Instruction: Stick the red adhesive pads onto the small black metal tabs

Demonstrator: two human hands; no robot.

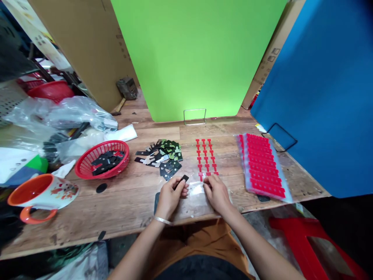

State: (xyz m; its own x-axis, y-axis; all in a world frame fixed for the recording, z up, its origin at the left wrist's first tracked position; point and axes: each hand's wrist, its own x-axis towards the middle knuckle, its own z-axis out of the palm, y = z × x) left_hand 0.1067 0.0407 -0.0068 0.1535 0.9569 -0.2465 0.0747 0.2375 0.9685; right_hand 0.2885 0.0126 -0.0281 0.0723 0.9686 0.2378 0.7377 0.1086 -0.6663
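Observation:
My left hand (171, 196) pinches a small flat black piece (185, 178) between thumb and fingers, just above the table's front part. My right hand (216, 192) has its fingers curled together at the lower end of the red T-shaped pieces (205, 158), which lie in three columns. What its fingertips hold, if anything, is hidden. Under both hands lies a clear plastic sheet (196, 189) with glare on it. Beyond my left hand is a loose heap of flat black, green and silvery pieces (170, 151), some with notched ends.
A red basket (84, 155) of dark pieces and an orange-and-white mug (62, 192) stand left. Stacked clear sheets with red pieces (264, 167) lie right. Green (201, 58) and blue (320, 97) boards rise behind. A red stool (303, 229) is below right.

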